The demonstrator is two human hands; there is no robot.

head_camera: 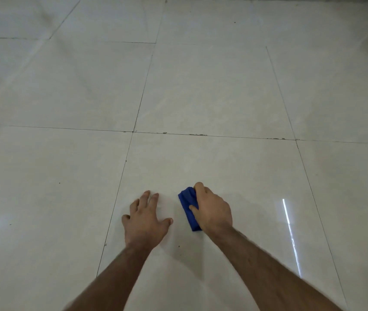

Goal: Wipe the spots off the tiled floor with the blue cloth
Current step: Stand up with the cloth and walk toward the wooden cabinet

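Two bare forearms, lower centre of frame. Left hand [145, 217]: flat on the floor [212, 90], fingers spread, grasping nothing. Right hand [212, 209]: pressed down on the cloth [188, 206], fingers curled over it, just right of the left hand, apart. Cloth: blue, folded, on the same pale tile. Spots: small dark speck [179, 246] between the wrists; others [59, 183] at left.

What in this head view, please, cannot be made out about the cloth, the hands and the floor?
- Cloth: most is hidden under the right hand; its full size and how it is folded are unclear.
- Floor under both palms: covered, so any spots there are unseen.
- Left hand: its underside is hidden.
- Small dark specks: too small to tell dirt from chips.
- Elbows: cut off by the bottom edge.
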